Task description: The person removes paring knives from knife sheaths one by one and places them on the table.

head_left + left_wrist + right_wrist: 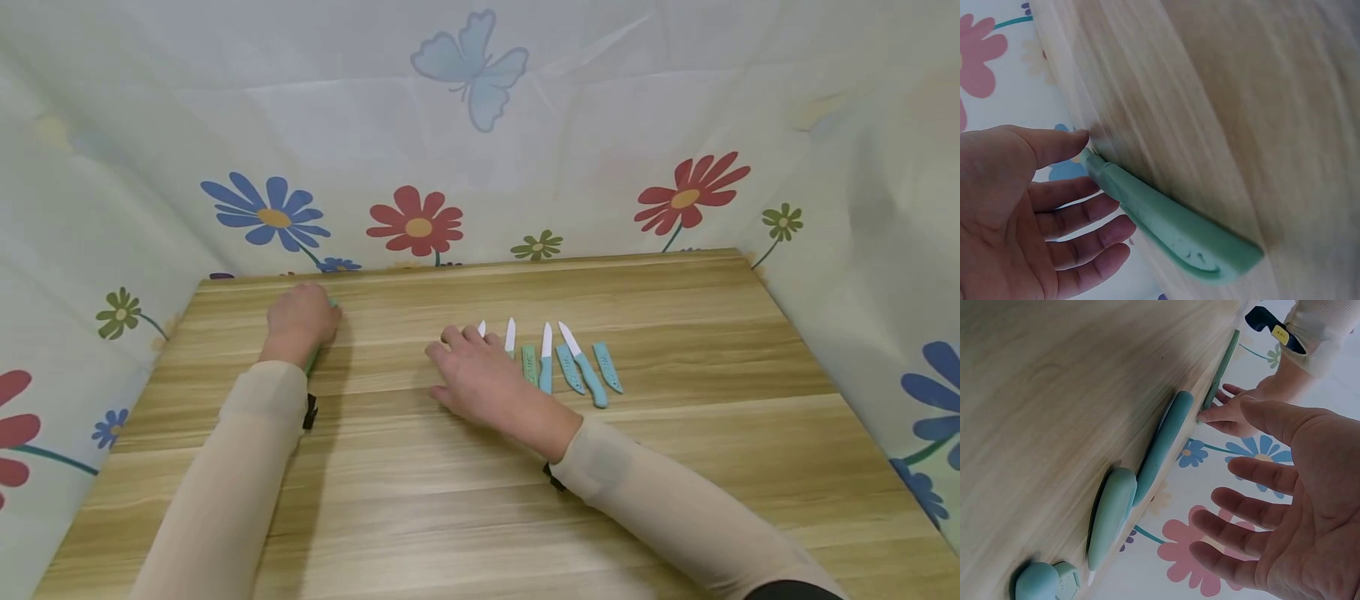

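At the back left of the table, my left hand (300,317) is on a green sheathed knife (1179,225), mostly hidden under it in the head view. In the left wrist view, its thumb and index finger pinch the knife's narrow end while the other fingers stay loosely extended. My right hand (483,375) hovers with spread fingers over the left of a row of small white-bladed knives. It partly covers two of them. To its right lie two blue-handled knives (585,367), a green sheath (529,365) and two blue sheaths (607,367).
The wooden table (420,500) ends at a white curtain (337,125) printed with flowers and a butterfly, which rises along its back and sides. Dark wrist mounts (555,477) sit on both sleeves.
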Demonstrator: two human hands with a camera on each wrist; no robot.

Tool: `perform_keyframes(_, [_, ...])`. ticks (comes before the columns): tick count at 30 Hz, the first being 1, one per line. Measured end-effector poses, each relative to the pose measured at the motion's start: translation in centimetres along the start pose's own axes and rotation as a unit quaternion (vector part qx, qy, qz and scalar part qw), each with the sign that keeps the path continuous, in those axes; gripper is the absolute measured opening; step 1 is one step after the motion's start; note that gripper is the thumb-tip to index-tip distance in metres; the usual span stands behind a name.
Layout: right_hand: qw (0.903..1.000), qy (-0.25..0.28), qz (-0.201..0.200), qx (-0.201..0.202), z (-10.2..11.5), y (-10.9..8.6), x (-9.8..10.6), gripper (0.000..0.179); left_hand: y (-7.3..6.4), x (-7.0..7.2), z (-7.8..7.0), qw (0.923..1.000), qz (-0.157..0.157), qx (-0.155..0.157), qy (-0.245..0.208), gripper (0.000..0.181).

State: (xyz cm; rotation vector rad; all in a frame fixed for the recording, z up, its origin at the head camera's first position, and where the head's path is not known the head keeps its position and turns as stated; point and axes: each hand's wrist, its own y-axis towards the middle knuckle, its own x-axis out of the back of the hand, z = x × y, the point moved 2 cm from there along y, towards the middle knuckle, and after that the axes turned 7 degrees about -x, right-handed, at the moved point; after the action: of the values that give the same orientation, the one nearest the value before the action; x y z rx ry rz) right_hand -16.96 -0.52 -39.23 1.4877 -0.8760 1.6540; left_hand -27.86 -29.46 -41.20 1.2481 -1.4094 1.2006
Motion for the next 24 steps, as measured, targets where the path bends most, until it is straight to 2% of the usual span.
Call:
perform_keyframes(12, [1.0000,-0.003,-0.006,0.006,0.3,0.2,-0.2,0.056,0.5,-0.2,-0.4,0.9999,-0.008,-0.006,-0.007,0.036])
perform_keyframes(18, [0.9999,-0.007,-0.007,0.005,0.6,0.4,-0.3,0.056,0.5,-0.1,-0.8,0.9998,-0.009,0.004,-0.015,0.039])
perform_keyframes(24, [0.9999,-0.009,-0.001,0.009,0.9,0.9,-0.8,0.055,0.4,-0.2,-1.1,0.9995,-0.007,0.016,-0.027,0.027])
